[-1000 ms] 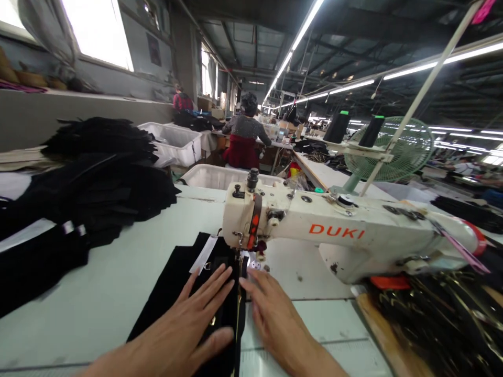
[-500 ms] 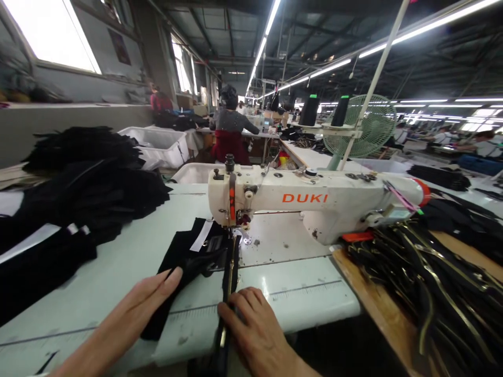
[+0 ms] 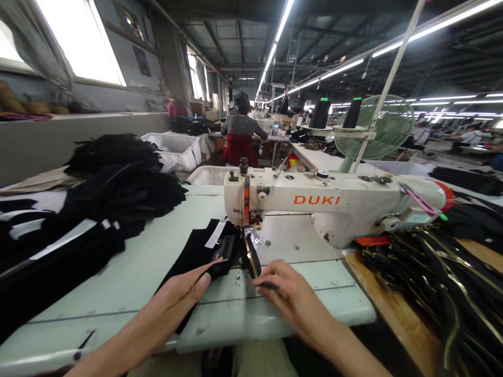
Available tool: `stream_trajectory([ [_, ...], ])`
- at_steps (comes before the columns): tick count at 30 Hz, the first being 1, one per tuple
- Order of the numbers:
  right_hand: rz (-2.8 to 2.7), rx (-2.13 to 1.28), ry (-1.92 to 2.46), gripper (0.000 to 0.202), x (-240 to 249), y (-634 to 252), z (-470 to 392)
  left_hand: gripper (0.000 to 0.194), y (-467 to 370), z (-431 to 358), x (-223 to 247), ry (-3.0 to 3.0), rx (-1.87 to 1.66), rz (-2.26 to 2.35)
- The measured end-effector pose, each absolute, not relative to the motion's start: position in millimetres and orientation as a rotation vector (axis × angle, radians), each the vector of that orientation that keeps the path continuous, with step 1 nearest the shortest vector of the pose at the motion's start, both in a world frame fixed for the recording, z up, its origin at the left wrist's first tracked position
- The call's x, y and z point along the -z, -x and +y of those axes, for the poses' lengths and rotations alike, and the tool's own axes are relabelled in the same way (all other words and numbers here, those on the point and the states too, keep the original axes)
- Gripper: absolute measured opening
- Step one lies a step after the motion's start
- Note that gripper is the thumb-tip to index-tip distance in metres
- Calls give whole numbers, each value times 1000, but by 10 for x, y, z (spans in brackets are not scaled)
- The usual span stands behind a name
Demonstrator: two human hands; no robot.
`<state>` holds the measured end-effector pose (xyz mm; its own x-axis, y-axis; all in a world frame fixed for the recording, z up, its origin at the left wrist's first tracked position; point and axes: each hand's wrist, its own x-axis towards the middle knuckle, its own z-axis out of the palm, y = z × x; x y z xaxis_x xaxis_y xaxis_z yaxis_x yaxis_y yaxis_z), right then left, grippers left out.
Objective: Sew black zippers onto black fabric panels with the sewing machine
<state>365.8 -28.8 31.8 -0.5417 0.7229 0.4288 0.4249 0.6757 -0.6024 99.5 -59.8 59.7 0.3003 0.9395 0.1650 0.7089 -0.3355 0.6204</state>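
Note:
A black fabric piece [image 3: 187,257] with a pale strip on it lies at the sewing machine [image 3: 279,201], its far edge by the needle area. My left hand [image 3: 183,288] is closed on a fold of this fabric, thumb on top. From beside the presser foot, a black zipper [image 3: 251,255] with gold teeth runs toward me. My right hand [image 3: 288,288] pinches the zipper's near end between thumb and fingers, to the right of the fabric. The needle and the zipper's far end are hard to make out.
Stacked black fabric pieces [image 3: 129,193] cover the table's left side. A heap of gold-toothed zippers [image 3: 428,283] rests on a wooden board [image 3: 377,293] at right. Thread cones [image 3: 320,114] and a green fan [image 3: 389,128] stand behind the machine; a co-worker [image 3: 241,128] sits ahead.
My right hand has gone from lying over the zipper at the table edge to pinching its end further up, angling it right. My left hand has moved toward the machine. The view has shifted left.

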Motion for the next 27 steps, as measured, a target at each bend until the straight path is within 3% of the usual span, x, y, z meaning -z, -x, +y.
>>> stream_trajectory([
  [3, -2222, -56, 871, 22, 87, -3374, -624, 41, -967, -678, -334, -2412, -689, 1444],
  [5, -2212, 45, 873, 24, 266, -3284, -740, 46, -964, -718, -186, -2662, -659, 1369],
  [8, -2179, 70, 876, 24, 326, -3278, -778, 57, -1006, -733, -68, -2927, -627, 1213],
  [17, -2062, 184, 841, 34, 288, -3253, -814, 58, -1075, -699, -9, -3144, -546, 1076],
  [24, -2055, 197, 843, 35, 186, -3259, -800, 53, -1097, -663, -66, -3087, -393, 1011],
  [27, -1996, 243, 855, 36, 296, -3169, -790, 59, -1063, -680, -59, -2953, -308, 1049],
])
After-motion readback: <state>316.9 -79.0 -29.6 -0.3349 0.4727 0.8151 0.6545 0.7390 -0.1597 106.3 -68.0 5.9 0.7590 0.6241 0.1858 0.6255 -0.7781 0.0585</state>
